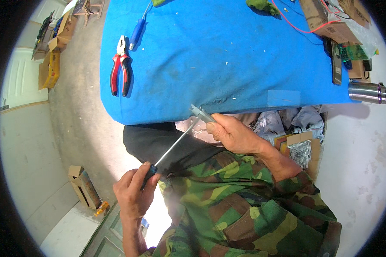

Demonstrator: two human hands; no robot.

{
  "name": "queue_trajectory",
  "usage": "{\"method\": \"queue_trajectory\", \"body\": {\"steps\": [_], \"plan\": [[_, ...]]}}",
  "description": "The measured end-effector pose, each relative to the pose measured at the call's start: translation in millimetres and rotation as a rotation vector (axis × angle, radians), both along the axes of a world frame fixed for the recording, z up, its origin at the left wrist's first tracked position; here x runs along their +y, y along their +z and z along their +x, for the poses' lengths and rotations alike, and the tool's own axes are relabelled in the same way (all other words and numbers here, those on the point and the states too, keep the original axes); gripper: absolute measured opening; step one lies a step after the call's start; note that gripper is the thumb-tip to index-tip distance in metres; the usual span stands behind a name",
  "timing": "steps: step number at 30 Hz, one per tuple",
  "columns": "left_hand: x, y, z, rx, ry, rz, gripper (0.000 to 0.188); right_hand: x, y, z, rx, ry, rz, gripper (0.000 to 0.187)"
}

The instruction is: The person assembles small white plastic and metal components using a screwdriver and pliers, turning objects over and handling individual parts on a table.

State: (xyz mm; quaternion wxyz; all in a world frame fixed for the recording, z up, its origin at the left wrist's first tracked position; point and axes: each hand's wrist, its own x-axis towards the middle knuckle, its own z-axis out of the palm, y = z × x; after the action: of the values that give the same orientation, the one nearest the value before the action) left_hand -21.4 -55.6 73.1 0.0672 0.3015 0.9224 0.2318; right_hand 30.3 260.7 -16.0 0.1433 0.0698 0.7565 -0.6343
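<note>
My left hand (134,188) is wrapped round the dark handle of a screwdriver (176,144). Its long metal shaft slants up and to the right, and the tip reaches a small grey part (202,114), slim and notched at its far end. My right hand (232,133) pinches that part between thumb and fingers. Both hands are over my lap, just in front of the table edge. I cannot tell what kind of part it is, or whether the tip sits inside it or only touches it.
A blue cloth covers the table (171,64). Red-handled pliers (121,68) and a blue-handled screwdriver (137,34) lie at its left. A steel cup (367,93), a phone-like dark slab (336,64) and cardboard boxes (326,21) line the right. Below stands an open carton (302,150) of metal pieces.
</note>
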Motion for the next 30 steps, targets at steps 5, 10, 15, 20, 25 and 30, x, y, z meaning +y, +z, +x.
{"method": "queue_trajectory", "body": {"steps": [5,10,15,20,25,30], "plan": [[0,-2,3,0.009,0.01,-0.008,0.038,1,-4,1,-0.02,0.008,-0.048,0.032],[3,0,2,0.118,-0.066,-0.064,0.041,3,-3,-1,0.017,0.017,-0.057,0.031],[10,9,2,0.207,-0.126,-0.115,0.046,0,1,-2,-0.02,0.014,-0.003,0.032],[14,13,3,0.23,-0.153,-0.167,0.046,-3,-1,-1,0.0,0.022,0.155,0.032],[15,21,3,0.038,-0.088,-0.132,0.04,-10,-2,1,0.018,0.022,0.296,0.031],[24,33,-3,-0.345,0.12,-0.059,0.029,-16,3,-1,-0.012,0.041,0.352,0.032]]}}
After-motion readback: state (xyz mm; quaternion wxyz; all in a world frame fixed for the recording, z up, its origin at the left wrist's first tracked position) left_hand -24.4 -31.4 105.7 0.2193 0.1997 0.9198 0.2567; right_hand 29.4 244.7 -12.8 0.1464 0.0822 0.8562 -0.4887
